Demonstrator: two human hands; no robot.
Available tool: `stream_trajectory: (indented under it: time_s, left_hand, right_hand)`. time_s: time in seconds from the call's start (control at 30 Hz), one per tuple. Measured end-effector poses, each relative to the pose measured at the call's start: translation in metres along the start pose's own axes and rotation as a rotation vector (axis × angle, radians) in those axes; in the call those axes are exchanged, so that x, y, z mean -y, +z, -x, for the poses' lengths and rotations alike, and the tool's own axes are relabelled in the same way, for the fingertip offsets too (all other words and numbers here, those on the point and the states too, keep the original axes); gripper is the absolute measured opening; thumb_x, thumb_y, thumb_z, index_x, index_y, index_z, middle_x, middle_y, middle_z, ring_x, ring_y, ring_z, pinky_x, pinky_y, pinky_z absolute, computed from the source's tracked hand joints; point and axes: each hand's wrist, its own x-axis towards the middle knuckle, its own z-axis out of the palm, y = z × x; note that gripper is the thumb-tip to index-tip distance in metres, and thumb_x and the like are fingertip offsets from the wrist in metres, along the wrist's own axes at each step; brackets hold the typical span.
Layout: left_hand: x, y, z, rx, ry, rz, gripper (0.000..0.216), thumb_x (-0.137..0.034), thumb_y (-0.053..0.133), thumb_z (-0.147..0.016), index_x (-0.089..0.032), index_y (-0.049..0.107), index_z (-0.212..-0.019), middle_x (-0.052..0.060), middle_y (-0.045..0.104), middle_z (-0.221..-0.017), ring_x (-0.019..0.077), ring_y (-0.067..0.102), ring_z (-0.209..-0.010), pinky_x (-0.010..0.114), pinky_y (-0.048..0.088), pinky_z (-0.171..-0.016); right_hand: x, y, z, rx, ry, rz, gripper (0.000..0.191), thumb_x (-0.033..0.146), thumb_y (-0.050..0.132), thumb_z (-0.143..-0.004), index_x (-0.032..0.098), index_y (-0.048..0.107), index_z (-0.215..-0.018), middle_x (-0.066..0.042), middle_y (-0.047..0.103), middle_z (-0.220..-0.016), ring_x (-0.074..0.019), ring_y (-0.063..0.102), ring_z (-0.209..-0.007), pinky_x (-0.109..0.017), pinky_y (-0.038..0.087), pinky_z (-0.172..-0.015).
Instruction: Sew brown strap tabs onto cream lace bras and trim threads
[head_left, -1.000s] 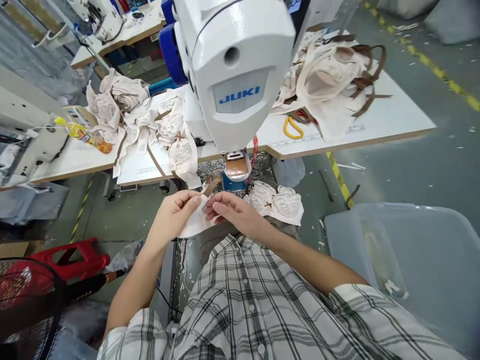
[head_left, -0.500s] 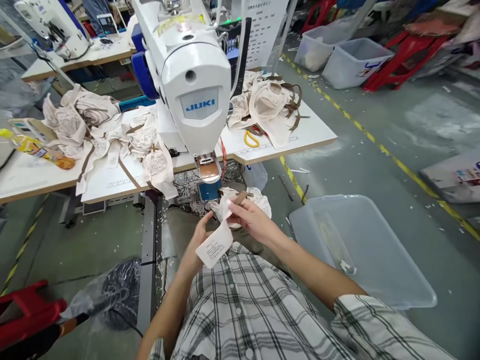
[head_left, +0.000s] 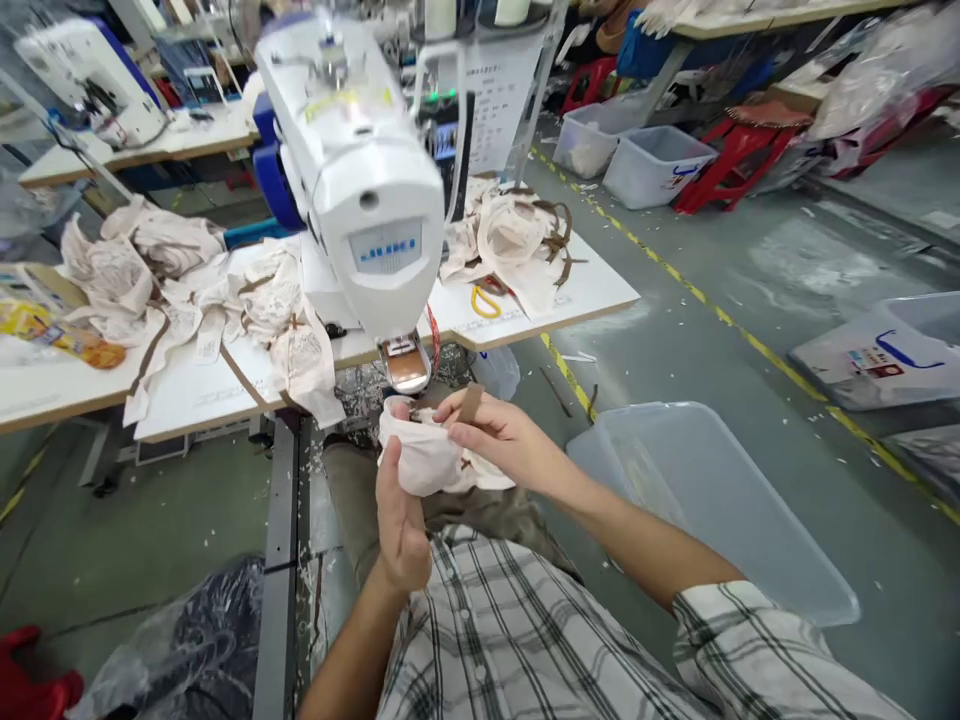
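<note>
My left hand [head_left: 401, 520] is closed around a bunched piece of cream fabric [head_left: 427, 460], held in front of my chest. My right hand [head_left: 499, 440] pinches the top of the same piece, with a short brown strap [head_left: 471, 403] sticking up between its fingers. Both hands are just below the foot of the white sewing machine [head_left: 360, 190], which stands on the white table [head_left: 592, 290].
Heaps of cream fabric pieces with brown straps lie on the table left [head_left: 172, 270] and right [head_left: 517, 235] of the machine; yellow scissors [head_left: 484, 300] sit near the right heap. A clear plastic bin [head_left: 712, 500] stands on the floor at my right. More bins [head_left: 652, 165] stand farther back.
The view has tilted up and back. The fabric piece, hanging with a white label showing half a second ago, is now bunched up in my left hand; my right hand stays pinched on the strap.
</note>
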Motion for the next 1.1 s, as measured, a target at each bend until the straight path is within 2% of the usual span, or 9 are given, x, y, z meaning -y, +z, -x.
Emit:
stream_trajectory:
  time_s: [0.13,0.27,0.4,0.57,0.67,0.77,0.93,1.03,1.1]
  left_hand:
    - [0.016,-0.004,-0.017,0.074,0.014,-0.128,0.075,-0.065,0.036,-0.098,-0.029,0.024,-0.162,0.009,0.012,-0.172,0.0377,0.010,-0.157,0.059,0.026,-0.124]
    - [0.020,-0.013,-0.033,0.129,0.091,-0.415,0.077,-0.063,0.037,-0.099,-0.024,0.019,-0.163,0.015,0.015,-0.171,0.0404,0.007,-0.157,0.066,0.021,-0.124]
    - [0.025,-0.034,-0.055,0.147,0.080,-0.890,0.073,-0.032,0.050,-0.101,-0.018,0.016,-0.163,0.023,0.026,-0.166,0.0385,0.013,-0.157,0.066,0.025,-0.122]
    - [0.029,-0.047,-0.072,0.360,0.116,-1.204,0.076,-0.016,0.059,-0.095,-0.016,0.023,-0.162,0.025,0.026,-0.166,0.0386,0.020,-0.156,0.061,0.036,-0.119]
    - [0.027,-0.046,-0.075,0.433,0.061,-1.238,0.075,-0.016,0.059,-0.095,-0.016,0.025,-0.161,0.024,0.030,-0.164,0.0390,0.017,-0.156,0.059,0.040,-0.117]
    - [0.025,-0.043,-0.077,0.456,-0.020,-1.240,0.073,-0.017,0.058,-0.095,-0.017,0.026,-0.161,0.023,0.033,-0.163,0.0395,0.014,-0.157,0.059,0.043,-0.114]
    - [0.026,-0.040,-0.083,0.426,-0.064,-1.217,0.069,-0.020,0.058,-0.096,-0.023,0.032,-0.160,0.018,0.039,-0.161,0.0388,0.014,-0.157,0.061,0.038,-0.117]
    - [0.027,-0.040,-0.086,0.417,-0.104,-1.250,0.066,-0.023,0.057,-0.097,-0.021,0.035,-0.159,0.021,0.056,-0.148,0.0415,0.037,-0.149,0.060,0.046,-0.110]
    - [0.026,-0.041,-0.087,0.424,-0.138,-1.281,0.065,-0.024,0.055,-0.098,-0.020,0.034,-0.159,0.019,0.074,-0.119,0.0378,0.067,-0.119,0.051,0.058,-0.094]
  right_hand:
    - [0.002,-0.002,-0.030,0.035,-0.248,0.112,0.026,0.041,0.057,-0.099,0.022,0.075,-0.098,-0.010,0.062,-0.135,-0.0238,0.055,-0.131,-0.043,0.043,-0.112]
    - [-0.007,-0.002,-0.055,0.042,-0.364,0.173,0.022,0.036,0.057,-0.100,0.023,0.075,-0.098,-0.009,0.063,-0.132,-0.0240,0.051,-0.135,-0.044,0.042,-0.114]
    - [-0.033,0.004,-0.081,-0.133,-0.271,0.341,0.016,0.030,0.060,-0.096,0.023,0.073,-0.089,-0.009,0.065,-0.119,-0.0251,0.057,-0.119,-0.047,0.044,-0.106]
    - [-0.056,0.008,-0.099,-0.341,-0.052,0.272,0.009,0.025,0.069,-0.081,0.021,0.061,-0.078,-0.006,0.055,-0.101,-0.0227,0.056,-0.099,-0.040,0.049,-0.090]
    - [-0.062,0.004,-0.105,-0.285,0.171,-0.088,0.018,0.031,0.070,-0.078,0.022,0.056,-0.084,-0.003,0.052,-0.097,-0.0196,0.056,-0.091,-0.034,0.051,-0.080]
    - [-0.068,0.001,-0.111,-0.223,0.301,-0.428,0.021,0.034,0.063,-0.083,0.024,0.056,-0.100,-0.001,0.058,-0.096,-0.0184,0.058,-0.094,-0.033,0.051,-0.089]
    - [-0.074,-0.008,-0.127,-0.192,0.211,-0.250,0.022,0.038,0.062,-0.087,0.023,0.059,-0.103,-0.004,0.064,-0.107,-0.0196,0.059,-0.102,-0.035,0.049,-0.097]
    - [-0.078,-0.019,-0.138,-0.137,0.113,0.021,0.024,0.044,0.063,-0.088,0.021,0.064,-0.097,-0.007,0.065,-0.107,-0.0219,0.059,-0.100,-0.037,0.049,-0.095]
    - [-0.083,-0.031,-0.145,-0.102,0.046,0.115,0.028,0.048,0.062,-0.090,0.021,0.066,-0.096,-0.007,0.066,-0.104,-0.0235,0.059,-0.101,-0.039,0.049,-0.095]
